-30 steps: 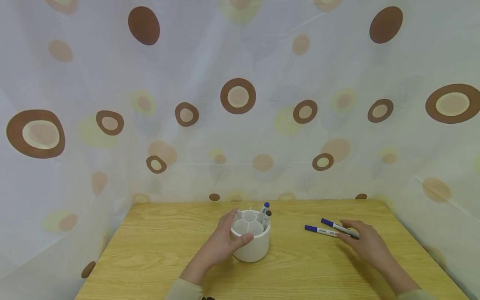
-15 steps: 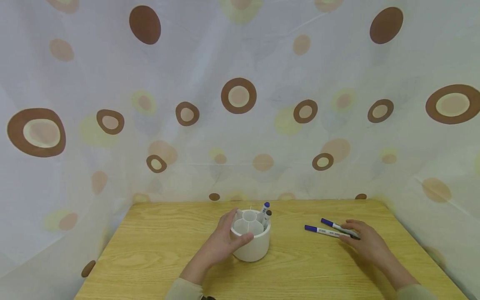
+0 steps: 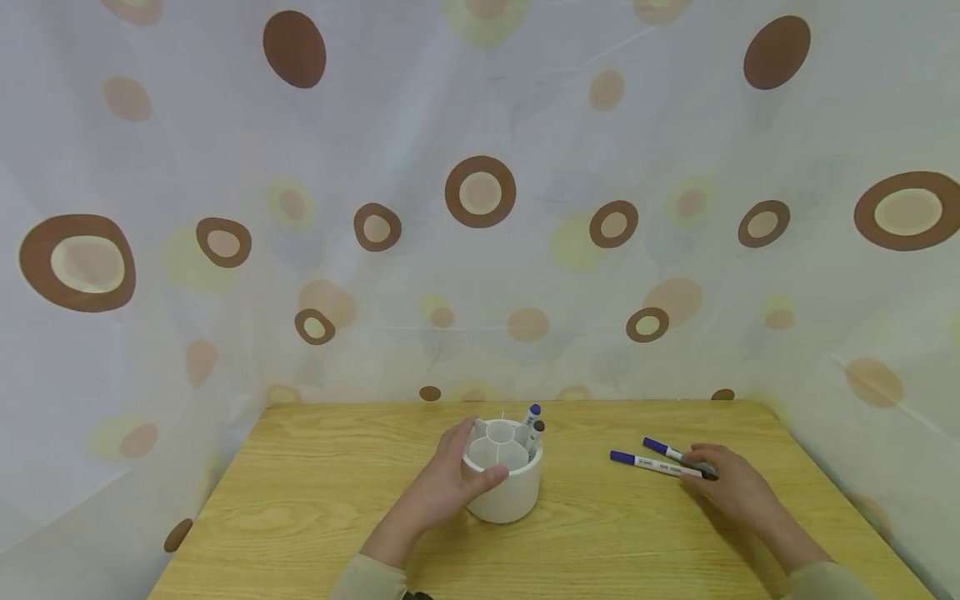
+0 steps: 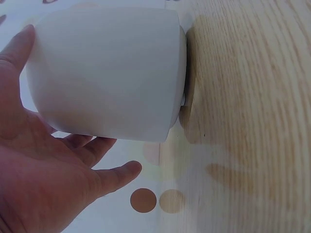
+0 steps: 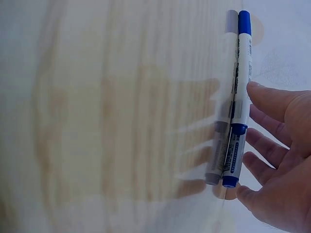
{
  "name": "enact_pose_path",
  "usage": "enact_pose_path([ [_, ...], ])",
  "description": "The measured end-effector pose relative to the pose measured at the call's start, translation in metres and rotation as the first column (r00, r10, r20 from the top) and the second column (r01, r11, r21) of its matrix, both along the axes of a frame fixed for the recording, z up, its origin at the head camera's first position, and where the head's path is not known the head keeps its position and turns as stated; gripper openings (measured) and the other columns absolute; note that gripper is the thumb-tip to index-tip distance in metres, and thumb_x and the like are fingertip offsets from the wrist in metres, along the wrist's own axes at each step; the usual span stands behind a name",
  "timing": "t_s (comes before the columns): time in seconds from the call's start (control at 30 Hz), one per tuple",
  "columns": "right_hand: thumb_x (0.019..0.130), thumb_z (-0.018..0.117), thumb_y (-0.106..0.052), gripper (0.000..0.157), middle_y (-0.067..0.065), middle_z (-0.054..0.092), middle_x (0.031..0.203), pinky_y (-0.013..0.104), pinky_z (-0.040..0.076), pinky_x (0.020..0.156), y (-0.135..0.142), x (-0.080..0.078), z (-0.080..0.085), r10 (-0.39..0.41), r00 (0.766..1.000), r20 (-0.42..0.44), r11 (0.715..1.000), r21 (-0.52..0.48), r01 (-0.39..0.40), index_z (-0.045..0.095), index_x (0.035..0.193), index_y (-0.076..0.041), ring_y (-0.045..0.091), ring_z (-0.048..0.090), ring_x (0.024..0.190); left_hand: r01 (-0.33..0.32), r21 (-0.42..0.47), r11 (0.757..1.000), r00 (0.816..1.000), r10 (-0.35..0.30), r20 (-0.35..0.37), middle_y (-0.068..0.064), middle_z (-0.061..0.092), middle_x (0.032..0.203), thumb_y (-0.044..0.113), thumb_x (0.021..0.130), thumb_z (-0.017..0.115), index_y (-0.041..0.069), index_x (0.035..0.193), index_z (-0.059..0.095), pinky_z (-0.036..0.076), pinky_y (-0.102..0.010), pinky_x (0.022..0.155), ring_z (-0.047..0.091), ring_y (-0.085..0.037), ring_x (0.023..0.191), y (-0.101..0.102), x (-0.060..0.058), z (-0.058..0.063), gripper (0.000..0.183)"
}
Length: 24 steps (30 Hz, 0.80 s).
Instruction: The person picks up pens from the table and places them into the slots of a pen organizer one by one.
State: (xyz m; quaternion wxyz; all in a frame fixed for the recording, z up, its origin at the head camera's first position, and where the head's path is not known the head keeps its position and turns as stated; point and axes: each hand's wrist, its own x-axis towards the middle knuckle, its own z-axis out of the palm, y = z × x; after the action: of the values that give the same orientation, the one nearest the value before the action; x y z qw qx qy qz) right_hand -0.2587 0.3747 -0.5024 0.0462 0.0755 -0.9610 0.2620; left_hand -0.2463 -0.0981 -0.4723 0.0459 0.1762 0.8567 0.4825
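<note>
My left hand [image 3: 442, 483] grips a white round pen holder [image 3: 504, 497], thumb over its front rim, fingers at its left side. The holder has several compartments; a blue-topped marker [image 3: 533, 413] and a dark-topped one [image 3: 536, 433] stand in its right side. Over on the right, my right hand [image 3: 731, 483] is at two blue-capped markers lying on the table, a front one [image 3: 656, 464] and a back one [image 3: 666, 450]. Its thumb touches the front marker while the other fingertips reach over the back one. In the right wrist view the thumb [image 5: 265, 99] and fingers stand apart along the blue-ended markers [image 5: 243, 73].
The wooden table [image 3: 315, 483] bears the holder and the markers. A pale patterned curtain [image 3: 390, 125] hangs behind it and along both sides. The tabletop shows between holder and markers.
My right hand has shifted slightly right and towards me along the markers, its thumb drawing back. The lying markers, the pen holder and my left hand stay in place.
</note>
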Motion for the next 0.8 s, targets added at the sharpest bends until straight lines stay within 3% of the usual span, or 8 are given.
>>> enact_pose_path([
  [0.23,0.1,0.084,-0.021,0.033,0.038,0.061,0.142,0.075,0.049,0.103,0.0011,-0.0028,-0.0024,-0.003,1.0,-0.015,1.0,0.013,0.003,0.078,0.121,0.004,0.063,0.055,0.132,0.0,0.0,1.0,1.0,0.0,0.001,-0.022,0.025,0.177,0.061,0.101,0.075,0.008,0.176,0.02,0.037,-0.072,0.121,0.044,-0.048,0.152,0.0002,-0.0019,-0.0014,0.107],
  [0.8,0.099,0.084,-0.019,0.022,0.038,0.062,0.142,0.074,0.049,0.103,0.0047,-0.0087,-0.0047,-0.012,0.999,0.051,1.0,0.009,0.012,0.079,0.11,0.0,0.064,0.056,0.13,0.009,0.005,1.0,1.0,-0.009,-0.006,-0.024,0.025,0.177,0.06,0.101,0.076,0.007,0.176,0.018,0.037,-0.072,0.121,0.043,-0.048,0.152,-0.001,-0.0002,0.0004,0.108],
])
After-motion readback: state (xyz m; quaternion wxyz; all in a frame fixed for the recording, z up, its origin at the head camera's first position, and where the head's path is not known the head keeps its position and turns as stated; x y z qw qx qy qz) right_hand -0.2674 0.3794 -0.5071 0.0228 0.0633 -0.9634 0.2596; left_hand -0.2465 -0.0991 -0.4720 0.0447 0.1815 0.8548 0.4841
